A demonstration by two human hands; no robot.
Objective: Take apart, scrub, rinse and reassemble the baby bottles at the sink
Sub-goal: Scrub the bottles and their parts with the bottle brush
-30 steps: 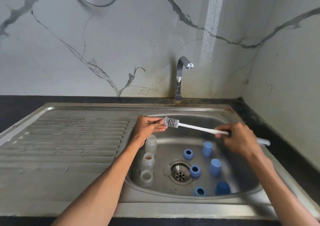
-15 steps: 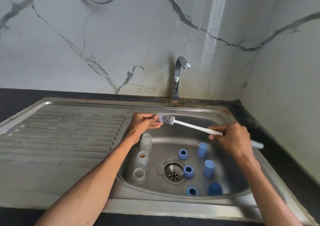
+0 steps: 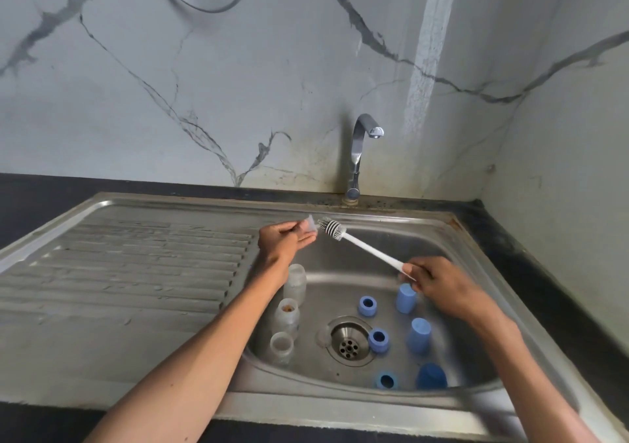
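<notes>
My left hand pinches a small clear teat over the sink's back left corner. My right hand grips the white handle of a bottle brush, whose bristled head touches the teat. Three clear bottle bodies stand along the left side of the steel basin. Blue rings and blue caps lie around the drain.
A chrome tap rises behind the basin, with no water running. The ribbed draining board stretches to the left. A dark counter borders the sink, with marbled walls behind and at the right.
The brush head has pulled back a little from my left hand, and the clear teat now shows between my fingertips. The view shifted slightly; the parts in the basin stayed put.
</notes>
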